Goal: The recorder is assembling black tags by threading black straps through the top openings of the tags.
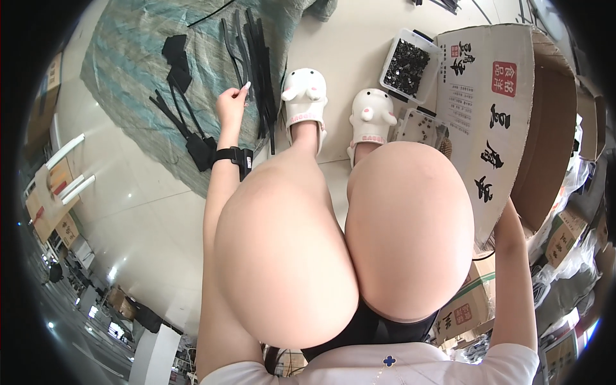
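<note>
My left hand (232, 104) reaches forward to the left of my feet, over a greenish woven sheet (147, 58) on the floor. Its thumb and fingers are pinched together at the lower end of a thin black strip (235, 59). Beside it lies a bundle of long black strips (258, 70). Nearer the sheet's left part are several flat black pieces with straps (179, 72). My right forearm (512, 256) goes to the edge of a large cardboard box (475, 122), which hides my right hand.
A clear bin of small black parts (409, 67) stands beyond my right shoe (372, 117). A second clear container (417, 127) with small pieces sits nearer, against the box. More cartons (471, 301) and plastic bags are at the right. A white block (157, 353) stands at the lower left.
</note>
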Available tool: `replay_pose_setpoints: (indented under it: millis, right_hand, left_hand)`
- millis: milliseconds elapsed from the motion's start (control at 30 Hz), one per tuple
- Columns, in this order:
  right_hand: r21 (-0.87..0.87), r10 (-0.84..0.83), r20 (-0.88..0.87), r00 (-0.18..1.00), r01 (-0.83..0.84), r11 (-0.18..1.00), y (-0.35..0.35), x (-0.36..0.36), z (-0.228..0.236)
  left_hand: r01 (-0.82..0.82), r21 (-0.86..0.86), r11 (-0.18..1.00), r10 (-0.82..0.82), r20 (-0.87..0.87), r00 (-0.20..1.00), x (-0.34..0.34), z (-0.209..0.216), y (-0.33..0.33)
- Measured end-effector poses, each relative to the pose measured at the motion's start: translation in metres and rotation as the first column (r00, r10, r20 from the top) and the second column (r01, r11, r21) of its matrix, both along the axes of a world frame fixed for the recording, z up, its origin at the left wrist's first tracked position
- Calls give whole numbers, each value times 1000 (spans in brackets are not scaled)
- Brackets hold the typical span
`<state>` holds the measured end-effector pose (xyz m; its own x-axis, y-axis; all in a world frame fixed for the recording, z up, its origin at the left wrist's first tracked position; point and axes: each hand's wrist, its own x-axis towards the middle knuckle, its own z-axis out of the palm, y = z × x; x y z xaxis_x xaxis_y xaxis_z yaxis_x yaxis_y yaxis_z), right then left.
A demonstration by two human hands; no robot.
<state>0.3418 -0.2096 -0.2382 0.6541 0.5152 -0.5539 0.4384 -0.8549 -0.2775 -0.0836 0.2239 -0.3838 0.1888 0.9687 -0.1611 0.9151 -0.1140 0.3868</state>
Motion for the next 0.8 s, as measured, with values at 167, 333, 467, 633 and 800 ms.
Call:
replay_pose_setpoints:
  millis: [167,333,467,633,800]
  right_hand:
    - [-206,190,121,974,-162,965,-3,38,0]
    - [-261,310,216,926,-251,932,6,48,16]
    - [-175,341,415,844,-293,940,24,28,95]
    - [200,37,555,831,-177,964,3,9,199]
    - [720,-248,8,969,166,674,7,-79,274]
  left_hand:
    - [-105,-62,992,117,228,967,13,24,-20]
    - [-118,50,992,107,184,977,-19,45,-6]
    - [-192,-5,981,185,285,940,-45,75,-1]
    - [-132,-243,961,262,650,713,-50,147,-8]
    - [-144,-163,976,215,815,538,-63,253,-49]
